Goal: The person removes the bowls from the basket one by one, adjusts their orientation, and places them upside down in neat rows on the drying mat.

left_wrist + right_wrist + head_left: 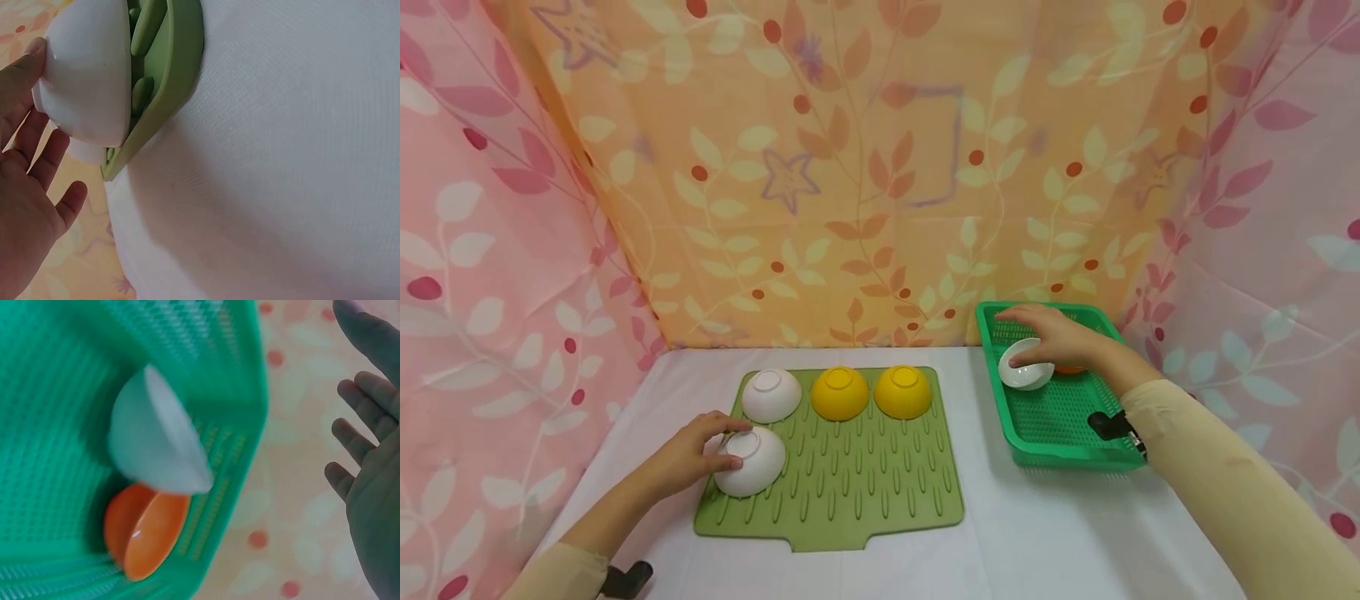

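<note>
My left hand (688, 454) pinches the foot of an upside-down white bowl (758, 471) between thumb and fingers, at the near left of a green ridged drying mat (857, 492). The left wrist view shows that white bowl (90, 75) rim down on the mat, with the little finger off it. Over a green basket (1052, 454), my right hand (1052, 337) hovers with fingers spread and nothing in it. Beneath it a white bowl (1022, 379) lies tilted in the basket. An orange bowl (150, 531) lies beside it there, mostly hidden by my hand in the head view.
Along the mat's back edge stand another white bowl (772, 398) and two yellow bowls, one in the middle (840, 398) and one at the right (902, 398), all upside down. A white cloth (970, 550) covers the table. Patterned curtains (850, 167) enclose the back and sides.
</note>
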Action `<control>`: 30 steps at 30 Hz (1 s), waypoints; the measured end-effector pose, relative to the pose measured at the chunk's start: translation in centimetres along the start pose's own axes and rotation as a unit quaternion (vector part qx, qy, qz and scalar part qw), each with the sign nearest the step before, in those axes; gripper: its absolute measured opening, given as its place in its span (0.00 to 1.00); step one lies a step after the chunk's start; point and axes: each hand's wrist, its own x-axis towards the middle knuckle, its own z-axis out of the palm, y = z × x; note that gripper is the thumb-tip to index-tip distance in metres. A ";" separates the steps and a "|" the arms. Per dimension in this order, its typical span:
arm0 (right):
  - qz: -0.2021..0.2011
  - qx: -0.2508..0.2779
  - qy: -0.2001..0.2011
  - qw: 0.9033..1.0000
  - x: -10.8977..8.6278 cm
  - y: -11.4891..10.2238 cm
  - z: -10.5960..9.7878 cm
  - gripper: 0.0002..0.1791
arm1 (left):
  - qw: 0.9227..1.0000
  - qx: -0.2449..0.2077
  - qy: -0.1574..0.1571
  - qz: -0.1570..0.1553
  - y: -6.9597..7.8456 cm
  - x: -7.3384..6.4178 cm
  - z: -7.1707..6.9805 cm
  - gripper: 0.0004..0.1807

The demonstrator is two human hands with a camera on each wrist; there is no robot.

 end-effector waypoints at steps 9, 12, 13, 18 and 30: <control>0.043 0.004 -0.005 0.999 0.2 5.4 0.9 0.49 | 1.000 -0.015 -0.002 -0.009 -0.1 -0.1 0.1 0.31; 0.051 0.005 -0.013 0.999 0.4 6.1 1.1 0.50 | 1.000 -0.012 -0.003 -0.006 0.0 -0.1 0.1 0.31; 0.057 0.008 -0.017 0.998 0.5 6.4 1.2 0.51 | 1.000 -0.011 -0.001 -0.006 0.0 -0.1 0.1 0.31; 0.078 0.004 -0.035 0.996 0.8 7.5 1.8 0.54 | 1.000 -0.002 0.004 0.004 -0.1 0.0 0.2 0.31; 0.047 -0.079 -0.032 0.995 0.5 10.7 3.9 0.61 | 1.000 -0.013 -0.001 -0.007 -0.1 -0.1 0.2 0.30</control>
